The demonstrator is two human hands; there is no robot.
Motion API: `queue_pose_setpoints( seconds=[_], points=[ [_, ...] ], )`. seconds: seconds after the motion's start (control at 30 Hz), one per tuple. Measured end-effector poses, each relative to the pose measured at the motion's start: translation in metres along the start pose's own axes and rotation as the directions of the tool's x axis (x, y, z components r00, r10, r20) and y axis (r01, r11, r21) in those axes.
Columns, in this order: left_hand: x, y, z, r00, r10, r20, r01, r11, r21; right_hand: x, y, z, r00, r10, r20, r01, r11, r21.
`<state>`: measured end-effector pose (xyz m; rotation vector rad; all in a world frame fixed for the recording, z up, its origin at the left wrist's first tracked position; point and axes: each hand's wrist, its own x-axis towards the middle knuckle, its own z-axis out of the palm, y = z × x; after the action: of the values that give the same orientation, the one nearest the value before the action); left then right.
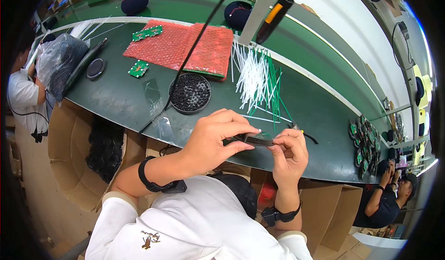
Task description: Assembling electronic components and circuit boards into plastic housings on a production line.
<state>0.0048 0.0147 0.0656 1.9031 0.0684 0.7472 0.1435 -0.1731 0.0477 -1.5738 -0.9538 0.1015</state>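
Both hands hold a small black plastic casing (259, 142) over the near edge of the bench. A bit of green, perhaps a circuit board, shows at its top. My left hand (215, 132) pinches the casing's left end between thumb and fingers. At the other end, the thumb and fingertips of my right hand (290, 154) grip its rim. Beyond my left hand sits a round black dish (207, 103) of small black screw-like parts. White and green cable ties (252, 81) lie past the casing, and side cutters (303, 132) rest behind my right hand.
Red bubble wrap (162, 47) lies at the back, with green circuit boards (138, 68) on and beside it. An electric screwdriver (276, 16) hangs above the bench. Wired boards (364, 146) are heaped at the right end. Cardboard boxes (69, 153) stand below. Other people sit at both sides.
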Motion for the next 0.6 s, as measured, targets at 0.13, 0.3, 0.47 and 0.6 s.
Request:
queue_pose_setpoints(
  seconds=[0.13,0.3,0.47,0.6],
  points=[
    [0.005,0.001,0.004,1.000,0.021,0.005,-0.021,1.000,0.019,0.004,0.002,-0.003,1.000,-0.023,-0.001,0.023,1.000,0.018],
    [0.011,0.002,0.007,0.998,0.059,0.024,-0.061,0.994,0.091,0.008,-0.005,-0.010,0.998,-0.048,-0.035,0.048,0.999,0.002],
    [0.015,0.003,0.018,0.993,0.073,0.089,-0.082,0.990,0.112,-0.001,-0.011,-0.021,0.918,0.358,0.172,-0.396,0.865,0.309],
    [0.007,-0.002,0.033,0.995,0.104,0.013,-0.102,0.933,0.345,0.000,0.019,-0.068,0.924,0.352,0.149,-0.383,0.851,0.360]
  ],
)
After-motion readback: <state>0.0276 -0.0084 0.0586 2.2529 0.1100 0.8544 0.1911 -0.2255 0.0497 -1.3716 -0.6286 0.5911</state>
